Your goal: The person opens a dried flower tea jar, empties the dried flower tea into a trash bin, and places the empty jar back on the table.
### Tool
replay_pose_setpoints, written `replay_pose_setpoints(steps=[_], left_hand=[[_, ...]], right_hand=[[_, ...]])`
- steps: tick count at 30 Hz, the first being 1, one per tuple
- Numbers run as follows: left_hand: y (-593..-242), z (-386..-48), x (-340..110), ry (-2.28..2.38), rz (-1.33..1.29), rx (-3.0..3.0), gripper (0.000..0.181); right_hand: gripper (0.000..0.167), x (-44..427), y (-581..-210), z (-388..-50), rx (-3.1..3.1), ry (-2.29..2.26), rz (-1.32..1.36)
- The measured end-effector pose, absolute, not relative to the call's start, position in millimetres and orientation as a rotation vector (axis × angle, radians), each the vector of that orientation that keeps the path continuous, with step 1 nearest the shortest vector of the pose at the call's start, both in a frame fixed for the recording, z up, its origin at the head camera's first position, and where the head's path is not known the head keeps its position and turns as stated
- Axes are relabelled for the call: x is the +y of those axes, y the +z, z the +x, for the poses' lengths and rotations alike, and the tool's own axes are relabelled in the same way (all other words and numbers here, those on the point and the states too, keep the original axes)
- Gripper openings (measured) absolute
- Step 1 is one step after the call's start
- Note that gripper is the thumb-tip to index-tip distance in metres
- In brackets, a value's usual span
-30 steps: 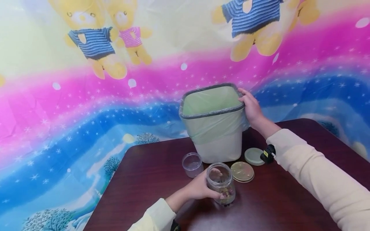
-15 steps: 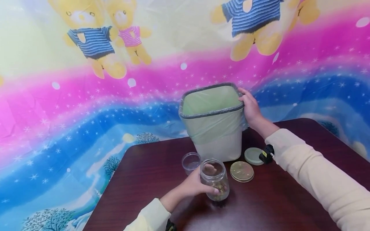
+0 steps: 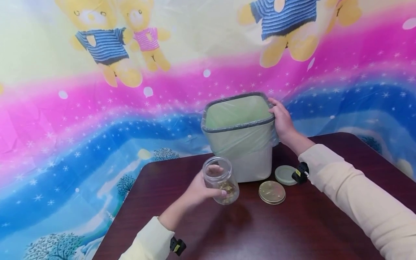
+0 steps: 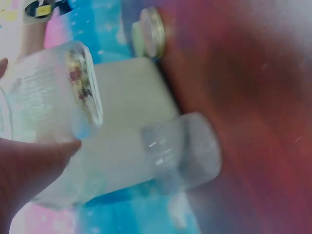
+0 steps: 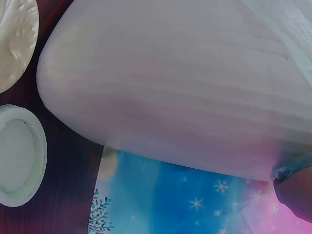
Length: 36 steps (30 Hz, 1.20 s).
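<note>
My left hand (image 3: 196, 189) grips a clear jar (image 3: 232, 180), raised off the table and leaning slightly, its mouth uncovered. Golden-brown dried bits (image 4: 80, 87) with some dark red pieces lie at its bottom. Behind the jar stands a whitish trash bin (image 3: 255, 168) lined with a thin translucent bag and edged by a grey rim ring (image 3: 238, 127). At the bin's right rim my right hand (image 3: 283, 121) holds on, thumb in front and fingers over the edge. A clear empty-looking tub (image 4: 200, 151), hidden behind the jar in the head view, shows in the left wrist view.
Gold lids (image 3: 272, 192), seemingly stacked, lie right of the bin's base, with a pale green lid (image 3: 286, 176) beside them. All stand on a dark red-brown table (image 3: 276, 234). A printed cloth (image 3: 182, 90) with bears hangs behind the table.
My left hand has lifted the jar and carried it left and up, in front of the clear tub. The right hand and the bin stay in place.
</note>
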<state>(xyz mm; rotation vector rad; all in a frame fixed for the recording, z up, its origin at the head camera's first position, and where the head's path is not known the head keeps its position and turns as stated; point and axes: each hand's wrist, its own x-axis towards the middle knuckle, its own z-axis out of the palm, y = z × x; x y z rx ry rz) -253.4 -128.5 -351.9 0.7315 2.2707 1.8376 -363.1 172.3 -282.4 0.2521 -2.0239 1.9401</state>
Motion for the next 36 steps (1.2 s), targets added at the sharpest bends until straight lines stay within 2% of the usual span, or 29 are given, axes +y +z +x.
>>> replay_pose_setpoints(steps=[15,31,36], left_hand=[[-269,-271,-158,1.898,0.331,2.562,0.075],[-210,-306,-160,1.725,0.178,2.863,0.077],[-199,-316,-156,1.652,0.221,2.967,0.08]], right_hand=[[0.057,172,-284,-364,-2.012,1.941,0.256],[0.057,171,-284,-363,-2.013,1.955,0.252],[0.057,170,-283,-363,-2.007,1.941,0.236]])
